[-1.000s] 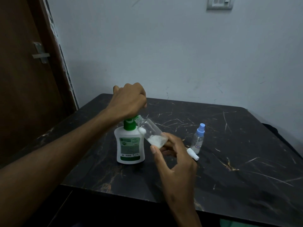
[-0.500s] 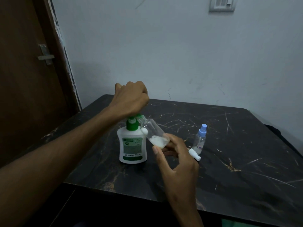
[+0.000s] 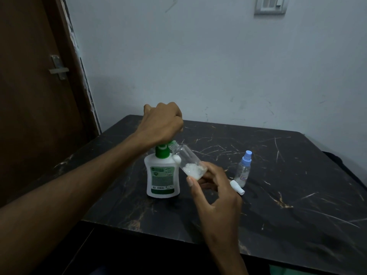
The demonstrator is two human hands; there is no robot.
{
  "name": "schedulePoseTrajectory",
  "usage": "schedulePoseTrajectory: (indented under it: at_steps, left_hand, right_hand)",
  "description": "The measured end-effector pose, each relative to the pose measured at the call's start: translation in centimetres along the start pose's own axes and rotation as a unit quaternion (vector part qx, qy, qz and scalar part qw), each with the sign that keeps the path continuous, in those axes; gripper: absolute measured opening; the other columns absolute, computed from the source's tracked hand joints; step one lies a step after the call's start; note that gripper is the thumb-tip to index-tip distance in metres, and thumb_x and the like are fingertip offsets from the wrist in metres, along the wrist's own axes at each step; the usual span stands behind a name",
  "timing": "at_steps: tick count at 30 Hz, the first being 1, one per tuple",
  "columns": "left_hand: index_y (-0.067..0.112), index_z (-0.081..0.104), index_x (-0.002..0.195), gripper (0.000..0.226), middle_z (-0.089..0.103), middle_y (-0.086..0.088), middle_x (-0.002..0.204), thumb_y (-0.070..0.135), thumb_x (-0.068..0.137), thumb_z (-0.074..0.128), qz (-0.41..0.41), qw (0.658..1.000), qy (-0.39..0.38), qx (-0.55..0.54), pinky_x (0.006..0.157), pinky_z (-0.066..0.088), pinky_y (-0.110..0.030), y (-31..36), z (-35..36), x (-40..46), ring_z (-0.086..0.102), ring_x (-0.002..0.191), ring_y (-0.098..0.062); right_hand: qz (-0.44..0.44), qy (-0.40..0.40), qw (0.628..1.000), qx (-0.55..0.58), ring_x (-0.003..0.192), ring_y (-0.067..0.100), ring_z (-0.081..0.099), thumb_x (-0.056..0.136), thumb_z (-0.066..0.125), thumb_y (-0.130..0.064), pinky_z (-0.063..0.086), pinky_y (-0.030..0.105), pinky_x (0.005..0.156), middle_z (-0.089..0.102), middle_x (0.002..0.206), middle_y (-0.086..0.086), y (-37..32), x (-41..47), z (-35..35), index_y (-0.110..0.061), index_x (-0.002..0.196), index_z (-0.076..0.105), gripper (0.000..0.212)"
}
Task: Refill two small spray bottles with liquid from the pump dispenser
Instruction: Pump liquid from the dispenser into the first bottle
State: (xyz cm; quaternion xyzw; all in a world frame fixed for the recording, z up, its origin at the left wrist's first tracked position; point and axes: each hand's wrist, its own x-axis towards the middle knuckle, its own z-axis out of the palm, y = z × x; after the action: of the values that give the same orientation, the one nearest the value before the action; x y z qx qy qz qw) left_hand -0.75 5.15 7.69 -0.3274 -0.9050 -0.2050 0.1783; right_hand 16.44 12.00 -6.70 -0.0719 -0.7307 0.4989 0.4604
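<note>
Spray bottles number two: one clear, uncapped small plastic bottle [image 3: 189, 162] is tilted in the air with its mouth up against the green nozzle of the white pump dispenser [image 3: 162, 175], and white foamy liquid sits at its lower end; the other small clear bottle with a pale blue spray cap [image 3: 243, 168] stands upright on the black marble-patterned tabletop [image 3: 288, 195], well to the right of the dispenser. The right hand [image 3: 215, 192] has its fingers [image 3: 190, 181] wrapped around the base of the tilted bottle, and a single white spray cap [image 3: 237, 187] pokes out just beside that hand; I cannot tell whether it is held or lying on the tabletop. The left hand [image 3: 161, 124] is clenched in a fist on top of the one dispenser's green pump head. All of this sits left of centre, near the front edge. The right half of the tabletop is open, and so is the back strip along the grey wall [image 3: 198, 66]. A brown door [image 3: 35, 96] stands close to the left edge.
</note>
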Motion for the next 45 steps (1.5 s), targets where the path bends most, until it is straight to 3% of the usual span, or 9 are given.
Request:
schedulePoseTrajectory:
  at_steps: [20,24,29,36,41,45]
  left_hand:
    - [0.017,0.077,0.080,0.024,0.072,0.004,0.097,0.013,0.090,0.055,0.014,1.000,-0.010,-0.001,0.099,0.028,-0.045,0.11,-0.04,-0.25,0.061,0.093,-0.017]
    - [0.016,0.076,0.080,0.025,0.067,0.007,0.081,0.012,0.089,0.054,0.018,1.000,-0.008,-0.002,0.101,0.029,-0.046,0.39,-0.60,-0.13,0.059,0.086,-0.016]
    - [0.018,0.077,0.081,0.023,0.073,0.005,0.098,0.012,0.090,0.056,0.016,1.000,-0.014,-0.005,0.102,0.028,-0.046,0.27,-0.29,-0.20,0.061,0.094,-0.017]
    - [0.018,0.078,0.078,0.023,0.072,0.006,0.096,0.014,0.089,0.057,0.012,1.000,-0.006,-0.012,0.093,0.025,-0.042,0.24,-0.63,0.18,0.059,0.092,-0.016]
    - [0.019,0.077,0.078,0.023,0.073,0.006,0.102,0.015,0.091,0.058,0.010,1.000,-0.013,-0.016,0.101,0.028,-0.045,0.05,-0.05,0.02,0.060,0.098,-0.016]
    - [0.019,0.077,0.079,0.021,0.074,0.005,0.103,0.015,0.090,0.059,0.016,1.000,-0.016,-0.014,0.097,0.027,-0.043,0.14,-0.27,0.19,0.062,0.100,-0.018]
  right_hand:
    - [-0.004,-0.004,1.000,0.005,0.100,0.005,0.070,0.090,0.077,-0.034,0.052,0.014,0.083,0.072,0.104,-0.022,-0.01,0.02,0.04,-0.031,0.122,0.067,0.034]
    - [-0.001,-0.007,1.000,0.002,0.100,0.006,0.070,0.090,0.076,-0.037,0.054,0.017,0.084,0.072,0.104,-0.020,0.03,0.00,0.03,-0.031,0.123,0.066,0.035]
    - [0.001,-0.006,1.000,0.002,0.100,0.008,0.070,0.090,0.076,-0.036,0.056,0.022,0.084,0.072,0.105,-0.018,0.23,0.00,0.06,-0.029,0.124,0.066,0.036]
    - [-0.001,-0.005,1.000,0.010,0.101,0.007,0.071,0.089,0.075,-0.037,0.057,0.024,0.085,0.073,0.105,-0.019,0.23,-0.01,-0.02,-0.028,0.125,0.066,0.038]
    - [0.001,-0.008,1.000,0.001,0.102,0.007,0.070,0.089,0.072,-0.044,0.058,0.026,0.085,0.072,0.107,-0.019,0.35,0.00,0.07,-0.030,0.126,0.065,0.040]
    - [0.001,-0.011,1.000,-0.009,0.101,0.005,0.070,0.090,0.074,-0.041,0.058,0.026,0.085,0.071,0.106,-0.020,0.38,0.09,0.17,-0.032,0.126,0.064,0.039]
